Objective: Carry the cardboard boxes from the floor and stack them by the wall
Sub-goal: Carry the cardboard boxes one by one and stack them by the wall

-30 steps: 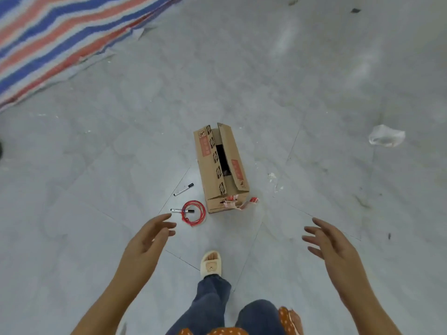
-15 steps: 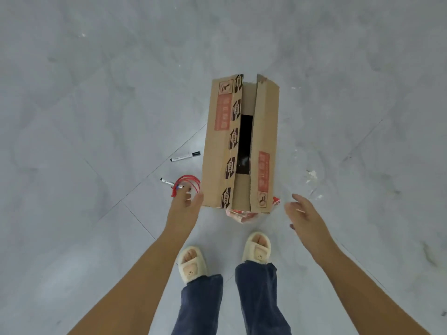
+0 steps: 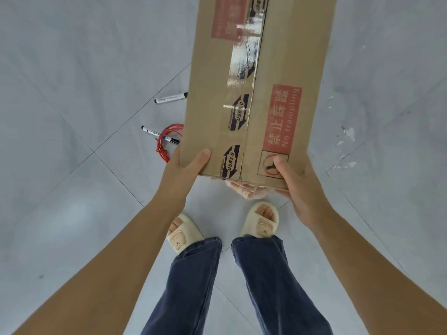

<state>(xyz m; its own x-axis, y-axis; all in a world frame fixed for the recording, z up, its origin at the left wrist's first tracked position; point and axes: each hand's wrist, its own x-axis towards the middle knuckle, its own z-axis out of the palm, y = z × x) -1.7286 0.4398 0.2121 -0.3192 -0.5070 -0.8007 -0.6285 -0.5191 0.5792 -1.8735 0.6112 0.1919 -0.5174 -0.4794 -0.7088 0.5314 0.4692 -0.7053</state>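
Head view, near to far — cream slippers (image 3: 260, 220) on grey tiled floor (image 3: 72, 213); left hand (image 3: 180, 169) and right hand (image 3: 298, 187) each grip a near corner of long brown cardboard box (image 3: 256, 81), thumbs on top; beyond its left side — red cord (image 3: 167, 139), two white markers (image 3: 170, 98).

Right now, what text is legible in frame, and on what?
"禁止踩踏" and "No trampling": red label on the brown cardboard box.
"USB3.0": printed tape along the box seam, repeated.
Upper red label: blurred, unreadable.
White marker pens: print too small.
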